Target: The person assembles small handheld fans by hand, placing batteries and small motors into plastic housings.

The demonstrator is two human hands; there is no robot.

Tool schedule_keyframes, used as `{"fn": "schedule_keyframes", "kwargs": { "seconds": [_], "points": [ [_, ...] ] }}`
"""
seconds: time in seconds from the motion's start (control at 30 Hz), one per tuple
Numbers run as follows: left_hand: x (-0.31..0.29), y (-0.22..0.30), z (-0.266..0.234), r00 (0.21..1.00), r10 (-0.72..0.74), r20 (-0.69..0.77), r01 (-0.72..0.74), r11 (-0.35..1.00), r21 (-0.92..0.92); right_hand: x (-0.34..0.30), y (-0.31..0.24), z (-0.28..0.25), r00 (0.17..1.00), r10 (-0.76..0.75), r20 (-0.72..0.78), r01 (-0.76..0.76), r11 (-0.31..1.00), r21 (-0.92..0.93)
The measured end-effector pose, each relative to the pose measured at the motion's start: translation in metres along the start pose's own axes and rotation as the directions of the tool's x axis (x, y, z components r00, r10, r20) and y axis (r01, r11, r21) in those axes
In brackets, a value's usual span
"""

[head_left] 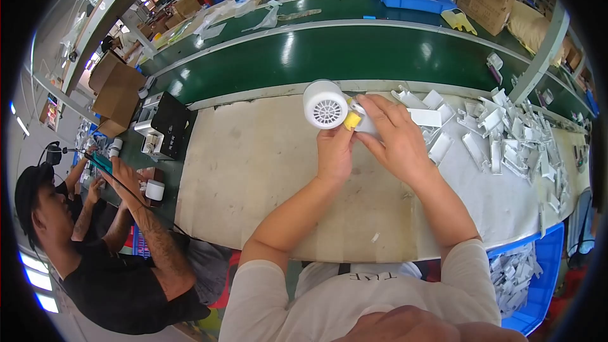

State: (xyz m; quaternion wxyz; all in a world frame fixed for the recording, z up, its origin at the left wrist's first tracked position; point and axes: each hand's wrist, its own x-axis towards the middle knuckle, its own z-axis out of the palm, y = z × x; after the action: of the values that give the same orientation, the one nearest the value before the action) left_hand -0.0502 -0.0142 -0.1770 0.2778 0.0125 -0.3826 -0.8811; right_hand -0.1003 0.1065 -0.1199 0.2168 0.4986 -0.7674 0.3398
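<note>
A white hair dryer body (324, 105) with a round slotted grille is held above the worktable, its grille end facing me. My left hand (335, 151) grips it from below, at the joint between the barrel and the handle. My right hand (398, 138) is closed over the white handle piece, with the fingers on top and the thumb beneath. Between the two hands shows a small yellow piece (352, 119); whether it is part of the dryer or wrapped on a finger, I cannot tell. My fingers hide most of the handle.
Many loose white plastic shells (497, 130) lie piled on the table's right. A blue bin (543, 278) of similar parts stands at the lower right. Beyond the table runs a green conveyor belt (253, 66). A black machine (163, 125) and a co-worker (120, 259) are at left.
</note>
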Motion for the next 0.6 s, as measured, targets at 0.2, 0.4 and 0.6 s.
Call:
{"fn": "schedule_keyframes", "kwargs": {
  "seconds": [0.2,0.4,0.6],
  "points": [
    [-0.001,0.013,0.013,0.981,0.182,-0.064,-0.165,0.964,0.210,0.006,0.000,-0.006,0.988,-0.107,-0.114,0.091,0.986,-0.138],
    [0.006,0.043,0.027,0.923,0.340,0.181,-0.361,0.927,0.098,-0.013,0.033,-0.002,0.903,0.226,0.365,-0.429,0.479,0.765],
    [0.000,0.047,0.067,0.912,0.383,0.145,-0.390,0.920,0.026,-0.010,0.007,-0.022,0.982,0.141,-0.124,-0.021,0.738,0.675]
  ]
}}
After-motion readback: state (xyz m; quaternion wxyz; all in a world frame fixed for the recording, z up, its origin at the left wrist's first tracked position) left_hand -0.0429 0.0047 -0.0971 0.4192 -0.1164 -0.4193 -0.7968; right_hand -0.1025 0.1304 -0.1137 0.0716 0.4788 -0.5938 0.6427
